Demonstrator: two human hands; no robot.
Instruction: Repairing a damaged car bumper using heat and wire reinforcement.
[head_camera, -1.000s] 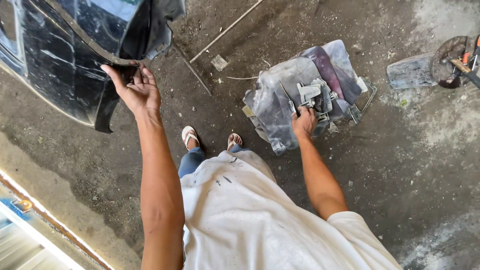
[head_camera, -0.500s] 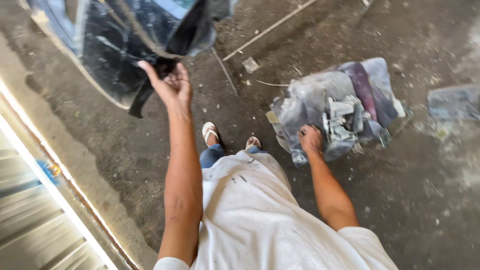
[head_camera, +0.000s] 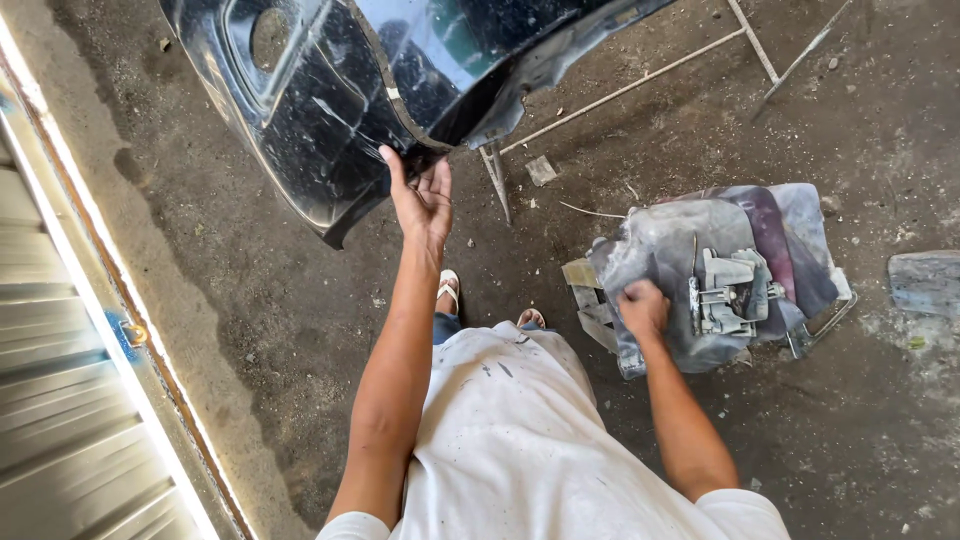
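Note:
My left hand (head_camera: 422, 200) is raised in front of me, its fingers and thumb closed on the lower edge of a glossy black car body panel (head_camera: 330, 110) that hangs above the floor. My right hand (head_camera: 643, 306) is low at my right. It is curled into a fist on the grey plastic sheet (head_camera: 660, 250) that covers a crate-like bundle on the ground. A grey metal latch part (head_camera: 728, 292) lies on the sheet just right of that hand. My feet in sandals (head_camera: 449, 289) stand between the panel and the bundle.
A rolling shutter and its rusty floor rail (head_camera: 120, 310) run along the left. Thin metal rods (head_camera: 640, 85) and a small flat scrap (head_camera: 541, 169) lie on the dirty concrete behind the bundle. A flat grey slab (head_camera: 925, 282) sits at the right edge.
My right hand slid left, off the metal part, to the left side of the plastic-covered bundle. The black panel fills more of the view, with my left hand still at its lower edge.

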